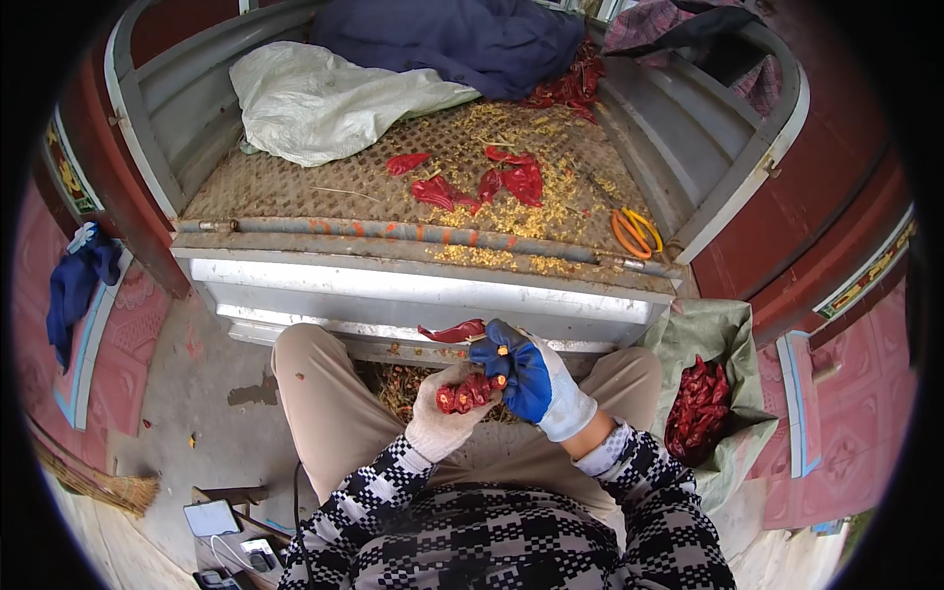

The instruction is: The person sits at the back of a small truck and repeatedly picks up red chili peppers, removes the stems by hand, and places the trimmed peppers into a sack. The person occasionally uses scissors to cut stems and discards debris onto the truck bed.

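My left hand [446, 413], in a pale knit glove, grips a small bunch of dried red chili peppers [463, 397] with their cut or stem ends facing up. Close against it, my right hand [520, 372] wears a blue-coated work glove. Its fingers pinch one long dried red chili [451, 332], which points left above the bunch. Pale yellowish bits show at the right fingertips. Both hands are over my lap, in front of the metal tailgate [413, 291] of a cargo bed.
Chili pieces [516, 181] and yellow seeds lie on the cargo bed [280, 192], with orange-handled scissors [630, 232] at its right edge. A white woven sack [317, 103] and dark cloth [457, 37] lie behind. A green sack [708, 324] of chilies stands right; a broom [125, 490] lies left.
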Tool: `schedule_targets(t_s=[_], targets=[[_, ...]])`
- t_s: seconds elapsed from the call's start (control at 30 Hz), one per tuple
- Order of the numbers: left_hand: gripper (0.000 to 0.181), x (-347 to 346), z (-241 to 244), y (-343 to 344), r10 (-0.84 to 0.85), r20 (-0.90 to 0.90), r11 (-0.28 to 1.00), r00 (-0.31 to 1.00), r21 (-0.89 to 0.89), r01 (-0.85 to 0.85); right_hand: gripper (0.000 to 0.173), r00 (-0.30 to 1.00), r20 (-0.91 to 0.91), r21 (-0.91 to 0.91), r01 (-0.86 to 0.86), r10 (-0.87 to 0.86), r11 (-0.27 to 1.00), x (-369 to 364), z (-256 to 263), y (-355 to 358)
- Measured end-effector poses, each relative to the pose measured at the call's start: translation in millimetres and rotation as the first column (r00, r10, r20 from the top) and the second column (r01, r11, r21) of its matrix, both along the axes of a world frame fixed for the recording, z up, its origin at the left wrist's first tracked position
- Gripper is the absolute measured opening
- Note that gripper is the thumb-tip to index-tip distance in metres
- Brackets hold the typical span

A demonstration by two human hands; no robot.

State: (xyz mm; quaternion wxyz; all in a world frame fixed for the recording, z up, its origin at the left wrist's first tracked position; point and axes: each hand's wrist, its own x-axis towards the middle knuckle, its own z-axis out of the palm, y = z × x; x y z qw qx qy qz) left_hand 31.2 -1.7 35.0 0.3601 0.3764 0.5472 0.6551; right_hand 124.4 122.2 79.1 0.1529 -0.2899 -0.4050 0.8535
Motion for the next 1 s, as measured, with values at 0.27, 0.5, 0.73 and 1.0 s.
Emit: schedule_targets(t_s=[0.27,0.5,0.73,1.0], targets=[[0.025,-14.3,-11.0,-5.9,-0.099,0.328,0.995,0.94,0.051,0.087,0.031,0.996,0.031,0.555,-0.083,0.079,0.828,29.6,19.6,48.0],[0.025,-33.2,16.5,-7.1,0.03,0.059,0.977,0.998,0.21,-0.041,0.035,0.929,0.177,0.579,-0.366,0.326,0.729,46.6,41.0,35.1],[0.033,-33.0,36.3,-6.9,0.149,-0.451,0.963,0.88,0.269,-0.025,0.024,0.882,0.217,0.74,-0.428,0.419,0.519,41.1,26.4,40.1],[0.038,-33.8,40.8,-7.2,-0.1,-0.341,0.989,0.935,0.072,0.132,0.023,0.838,0.243,0.677,-0.507,0.489,0.533,42.0,39.8,29.5]])
